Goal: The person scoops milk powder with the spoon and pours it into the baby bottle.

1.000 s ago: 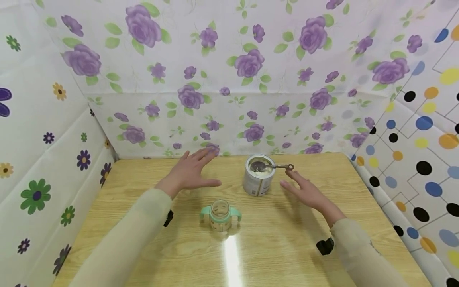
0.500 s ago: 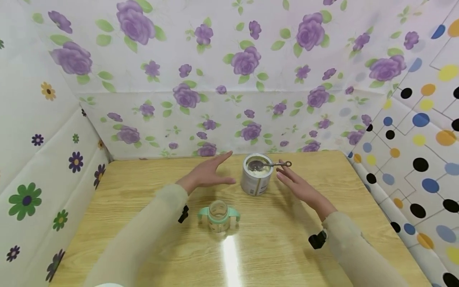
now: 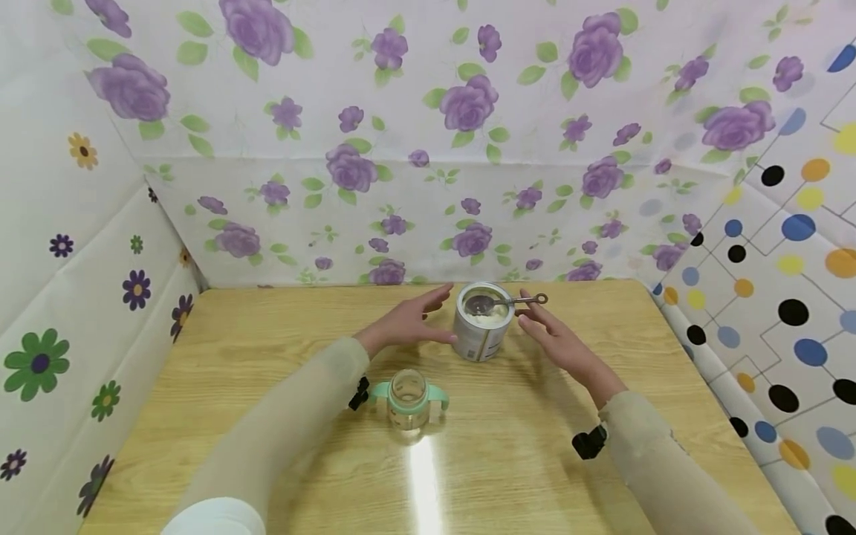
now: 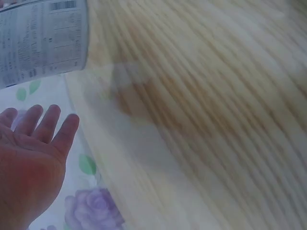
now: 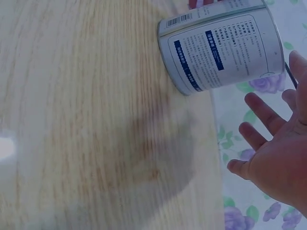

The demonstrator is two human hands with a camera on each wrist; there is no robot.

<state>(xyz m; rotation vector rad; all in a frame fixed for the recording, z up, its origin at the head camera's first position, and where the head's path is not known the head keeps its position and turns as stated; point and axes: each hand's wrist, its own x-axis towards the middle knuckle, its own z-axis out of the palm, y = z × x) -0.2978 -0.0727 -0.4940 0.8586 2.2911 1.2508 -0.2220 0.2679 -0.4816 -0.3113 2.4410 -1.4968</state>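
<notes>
An open can of pale powder stands upright near the table's far edge in the head view. Across its rim lies a metal spoon, its bowl over the powder and its ringed handle pointing right. My left hand is at the can's left side, thumb tip at the wall; whether it touches, I cannot tell. On the other side, my right hand has its fingers spread beneath the spoon's handle, apart from the can. Both wrist views show the printed can beyond extended fingers. A baby bottle with two mint handles stands nearer, lidless.
The wooden table ends at a flower-printed cloth wall. Patterned cloths also hang at left and right. A white rounded object shows at the bottom left, partly over the left sleeve.
My left hand has moved right, up to the can's left side. The right hand has come slightly closer to the can. Can, spoon and bottle stay in place.
</notes>
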